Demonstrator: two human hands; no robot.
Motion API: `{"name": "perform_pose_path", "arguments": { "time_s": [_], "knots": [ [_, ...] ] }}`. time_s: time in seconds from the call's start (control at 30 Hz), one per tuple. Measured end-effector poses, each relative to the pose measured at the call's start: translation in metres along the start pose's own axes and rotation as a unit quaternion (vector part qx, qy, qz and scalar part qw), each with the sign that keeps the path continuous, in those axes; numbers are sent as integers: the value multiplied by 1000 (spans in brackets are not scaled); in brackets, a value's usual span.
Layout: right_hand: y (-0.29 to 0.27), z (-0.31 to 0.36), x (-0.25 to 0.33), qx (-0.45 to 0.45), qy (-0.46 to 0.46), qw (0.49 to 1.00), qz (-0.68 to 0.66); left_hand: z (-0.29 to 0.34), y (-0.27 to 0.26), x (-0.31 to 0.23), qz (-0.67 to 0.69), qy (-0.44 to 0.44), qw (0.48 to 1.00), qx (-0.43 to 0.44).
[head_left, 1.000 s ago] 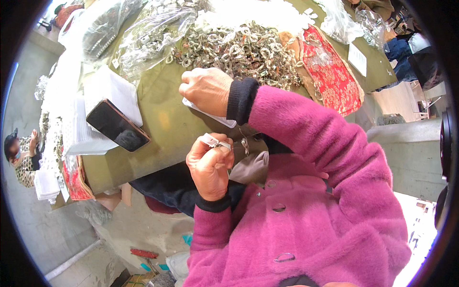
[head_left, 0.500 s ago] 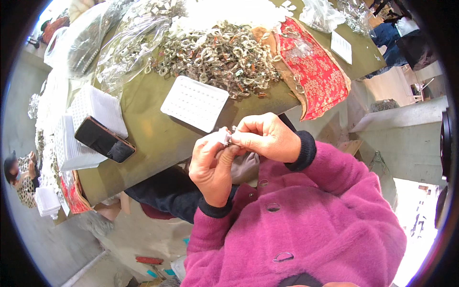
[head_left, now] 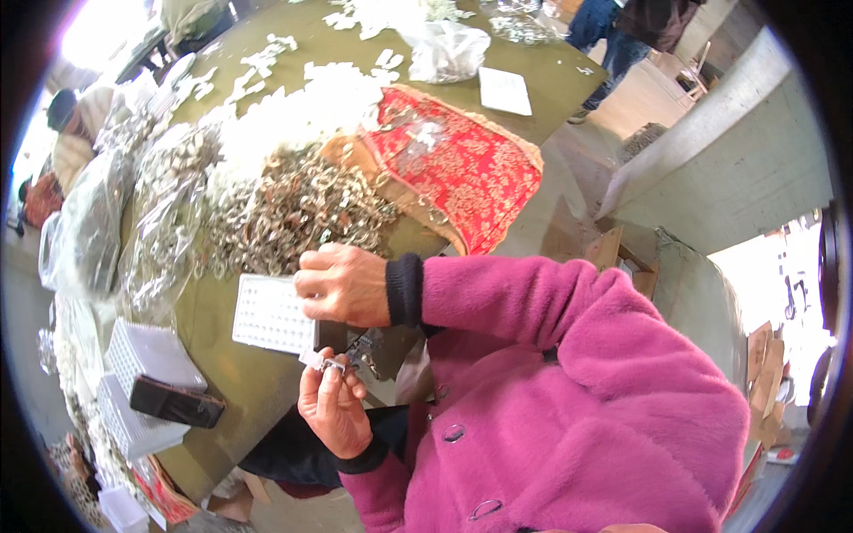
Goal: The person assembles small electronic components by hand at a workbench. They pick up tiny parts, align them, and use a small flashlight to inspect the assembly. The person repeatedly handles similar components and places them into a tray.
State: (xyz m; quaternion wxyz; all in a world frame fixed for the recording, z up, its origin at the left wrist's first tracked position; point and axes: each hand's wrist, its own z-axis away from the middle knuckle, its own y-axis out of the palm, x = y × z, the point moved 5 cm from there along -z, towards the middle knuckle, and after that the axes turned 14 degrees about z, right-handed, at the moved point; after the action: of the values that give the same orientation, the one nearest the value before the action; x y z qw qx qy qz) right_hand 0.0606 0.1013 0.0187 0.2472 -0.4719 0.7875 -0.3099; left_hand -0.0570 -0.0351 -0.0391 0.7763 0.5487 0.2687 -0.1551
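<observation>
My left hand [head_left: 334, 416] is closed, pinching a small white piece with a metal part [head_left: 325, 361] between thumb and fingers at the table's near edge. My right hand [head_left: 351, 286] reaches over the right part of a white tray [head_left: 251, 334] with rows of small dots. Its fingers are curled together, and whatever they may hold is hidden. Just beyond the tray and this hand lies a heap of small metal rings and links [head_left: 289, 209]. A shiny metallic cluster [head_left: 366, 348] shows just right of the left fingertips.
Loose white pieces [head_left: 293, 115] spread beyond the heap. A red patterned cloth [head_left: 462, 169] lies to its right. Stacked white trays [head_left: 160, 355] and a dark phone [head_left: 176, 401] are at left. Plastic bags [head_left: 164, 240] cover the far left. Other people [head_left: 82, 133] are around the table.
My hands were together at a small white piece. The right hand has moved left and forward to the tray; the left hand keeps its piece. The whole view has swung.
</observation>
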Motion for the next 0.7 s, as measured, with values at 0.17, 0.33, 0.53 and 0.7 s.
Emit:
{"name": "perform_pose_path", "arguments": {
  "time_s": [0.17, 0.33, 0.53, 0.7],
  "knots": [
    [-27, -24, -10, -146, 81, 973, -157, -3, 4, 10, -38, -6, 999, 11],
    [-76, -12, -35, -168, 119, 961, -184, -8, 22, 22, -27, -33, 998, 49],
    [-163, 90, -122, -65, 157, 966, 196, -14, 40, 41, -59, -82, 993, 62],
    [-175, 169, -224, -44, 260, 889, 374, -26, 55, 54, -48, -113, 990, 68]
  ]
}}
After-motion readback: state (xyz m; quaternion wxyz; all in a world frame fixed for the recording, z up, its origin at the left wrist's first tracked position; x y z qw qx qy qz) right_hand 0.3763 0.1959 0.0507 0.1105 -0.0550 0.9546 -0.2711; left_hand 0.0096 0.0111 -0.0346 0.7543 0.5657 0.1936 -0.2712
